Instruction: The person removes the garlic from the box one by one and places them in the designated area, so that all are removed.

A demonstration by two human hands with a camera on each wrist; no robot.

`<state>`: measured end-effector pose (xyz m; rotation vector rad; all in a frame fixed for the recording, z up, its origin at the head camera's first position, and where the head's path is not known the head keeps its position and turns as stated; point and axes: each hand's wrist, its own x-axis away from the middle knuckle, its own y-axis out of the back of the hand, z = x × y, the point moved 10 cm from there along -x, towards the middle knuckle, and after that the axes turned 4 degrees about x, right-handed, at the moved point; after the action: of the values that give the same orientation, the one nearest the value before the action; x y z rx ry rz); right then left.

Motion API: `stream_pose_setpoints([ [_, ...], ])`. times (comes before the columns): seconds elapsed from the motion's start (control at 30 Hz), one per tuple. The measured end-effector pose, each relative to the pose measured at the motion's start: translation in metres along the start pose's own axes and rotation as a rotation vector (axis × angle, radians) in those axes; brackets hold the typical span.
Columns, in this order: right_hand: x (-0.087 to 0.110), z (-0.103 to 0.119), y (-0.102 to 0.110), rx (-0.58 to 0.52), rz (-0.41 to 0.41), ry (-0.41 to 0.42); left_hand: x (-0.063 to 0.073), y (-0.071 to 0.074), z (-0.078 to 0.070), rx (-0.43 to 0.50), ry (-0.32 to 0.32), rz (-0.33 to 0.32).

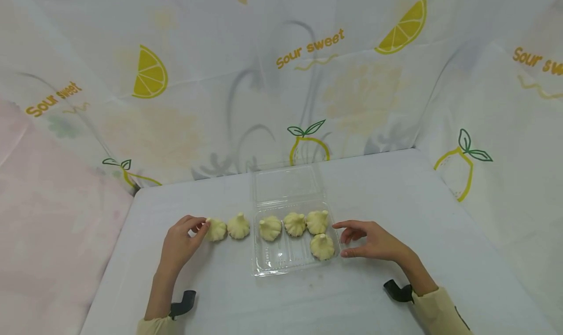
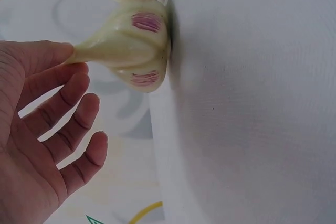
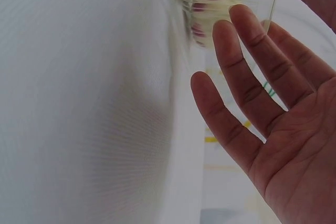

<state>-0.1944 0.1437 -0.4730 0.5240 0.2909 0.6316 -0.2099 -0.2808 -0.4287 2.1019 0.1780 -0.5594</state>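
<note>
My left hand (image 1: 179, 243) pinches the stem of a pale garlic bulb (image 2: 134, 48) between thumb and index finger. Its other fingers curve loosely beside the stem. The bulb has purple streaks and sits at the table surface. A second garlic bulb (image 1: 238, 226) stands just to its right. Beyond that lies a clear plastic clamshell box (image 1: 271, 262), its lid (image 1: 288, 184) folded back. Inside are several garlic bulbs, three along the back and one garlic bulb (image 1: 322, 247) at the front right. My right hand (image 1: 374, 241) is at the box's right side, fingers spread and holding nothing.
A white cloth (image 1: 360, 188) covers the table. Behind it hangs a curtain (image 1: 246, 80) printed with lemons and lettering, and a pink cloth (image 1: 48, 217) hangs at the left. Black curved pieces (image 1: 398, 291) are attached at both wrists.
</note>
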Motion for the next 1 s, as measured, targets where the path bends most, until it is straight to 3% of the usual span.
stream_pose_setpoints([
  [0.5,0.0,0.0,-0.001,0.008,0.0,0.002,0.001,-0.002,0.002,-0.011,0.034,0.005],
  [1.0,0.0,-0.002,-0.001,-0.002,0.006,0.017,-0.002,0.006,-0.013,-0.018,-0.018,-0.012],
])
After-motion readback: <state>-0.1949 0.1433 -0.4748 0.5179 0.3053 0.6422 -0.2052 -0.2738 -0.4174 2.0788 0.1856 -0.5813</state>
